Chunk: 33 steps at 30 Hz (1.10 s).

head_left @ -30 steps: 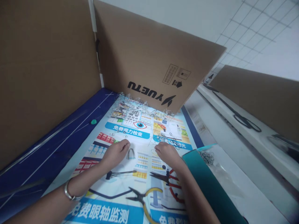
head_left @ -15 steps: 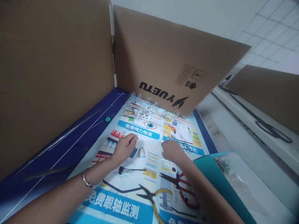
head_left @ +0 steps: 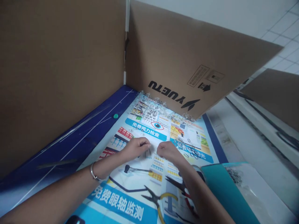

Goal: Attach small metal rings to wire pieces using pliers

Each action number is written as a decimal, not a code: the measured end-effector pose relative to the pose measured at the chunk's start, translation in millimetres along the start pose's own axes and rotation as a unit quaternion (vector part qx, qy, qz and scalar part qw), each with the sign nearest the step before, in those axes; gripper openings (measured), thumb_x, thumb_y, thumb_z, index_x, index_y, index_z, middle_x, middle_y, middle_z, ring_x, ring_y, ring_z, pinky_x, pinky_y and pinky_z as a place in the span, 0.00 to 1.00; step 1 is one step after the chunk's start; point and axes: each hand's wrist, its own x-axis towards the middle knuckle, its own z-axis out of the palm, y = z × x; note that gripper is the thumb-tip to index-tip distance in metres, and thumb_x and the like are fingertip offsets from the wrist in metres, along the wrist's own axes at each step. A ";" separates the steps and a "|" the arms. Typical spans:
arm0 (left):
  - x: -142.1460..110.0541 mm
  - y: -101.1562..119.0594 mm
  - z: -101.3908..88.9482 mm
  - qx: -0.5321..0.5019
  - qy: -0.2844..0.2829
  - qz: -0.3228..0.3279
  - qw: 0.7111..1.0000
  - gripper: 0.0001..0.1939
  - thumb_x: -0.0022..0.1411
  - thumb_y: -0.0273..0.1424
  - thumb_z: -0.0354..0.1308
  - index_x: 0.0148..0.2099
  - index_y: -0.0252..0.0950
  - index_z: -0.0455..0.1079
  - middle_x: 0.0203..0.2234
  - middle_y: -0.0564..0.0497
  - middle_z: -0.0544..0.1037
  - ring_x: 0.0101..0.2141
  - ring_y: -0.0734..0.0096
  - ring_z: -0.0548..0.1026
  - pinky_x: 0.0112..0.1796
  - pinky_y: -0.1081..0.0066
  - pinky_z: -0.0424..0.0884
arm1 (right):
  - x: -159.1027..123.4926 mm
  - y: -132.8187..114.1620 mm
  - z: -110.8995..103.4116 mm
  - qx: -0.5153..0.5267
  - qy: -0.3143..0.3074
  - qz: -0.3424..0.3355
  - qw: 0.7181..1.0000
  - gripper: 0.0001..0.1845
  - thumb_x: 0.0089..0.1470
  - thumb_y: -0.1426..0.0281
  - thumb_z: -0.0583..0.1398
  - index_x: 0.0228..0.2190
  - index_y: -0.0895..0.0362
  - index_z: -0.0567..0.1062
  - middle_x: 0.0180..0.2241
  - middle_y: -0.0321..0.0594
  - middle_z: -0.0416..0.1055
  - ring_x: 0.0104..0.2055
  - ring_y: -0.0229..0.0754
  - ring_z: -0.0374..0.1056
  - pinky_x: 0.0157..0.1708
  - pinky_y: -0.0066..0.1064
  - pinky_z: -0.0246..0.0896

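Note:
My left hand (head_left: 139, 147), a silver bangle (head_left: 94, 172) on its wrist, is closed in a pinch over the printed sheet (head_left: 149, 214). Facing it across a small gap is my right hand (head_left: 170, 151), its fingers curled together. Whatever either hand holds is too small or hidden to make out. Thin bent wires (head_left: 147, 153) lie just beneath my left hand. Nearer to me are a black-ended bundle of thin wires (head_left: 139, 170) and yellow-handled pliers (head_left: 153, 196). My right forearm partly covers a red-handled cutting tool (head_left: 177, 184).
Clear bead-like pieces (head_left: 163, 109) are scattered along the cardboard wall (head_left: 177, 62) at the back. Small dark rings (head_left: 193, 152) lie right of my right hand. A teal-sided box (head_left: 224, 186) at the right holds metal pieces. A green round object (head_left: 115, 116) sits at left.
My hands have come closer together, with the left moving toward the right. The whole view has shifted, so the surroundings appear farther right. The pliers stay on the sheet.

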 end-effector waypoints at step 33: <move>4.3 -5.5 -6.4 0.253 -0.013 -0.033 0.967 0.09 0.53 0.29 0.48 0.30 0.38 0.70 0.24 0.54 0.75 0.26 0.73 0.70 0.24 0.77 0.56 | 20.3 -12.1 14.0 -0.073 -0.054 0.001 0.996 0.04 0.36 0.72 0.54 0.17 0.57 0.69 0.14 0.33 0.66 0.18 0.33 0.62 0.18 0.22 0.50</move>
